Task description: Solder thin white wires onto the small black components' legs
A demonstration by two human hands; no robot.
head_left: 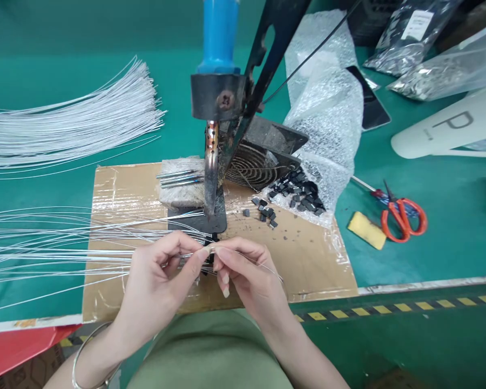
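Observation:
My left hand (166, 275) and my right hand (247, 267) meet over the front of the cardboard sheet (308, 265), both pinching a thin white wire (267, 267) whose end trails off to the right. The fingertips nearly touch, and whatever else lies between them is too small to tell. Just behind them a soldering iron (211, 167) with a blue handle hangs tip down in a black clamp. Many thin wires (65, 251) run in from the left, passing behind and under my left hand.
A thick wire bundle (76, 127) lies at the back left. Behind the iron sits a round-grilled fan (253, 165). Small black pieces (299, 192) are heaped on bubble wrap (324, 113). Red-handled scissors (403, 216), a yellow sponge (366, 229) and a white cup (441, 127) are at right.

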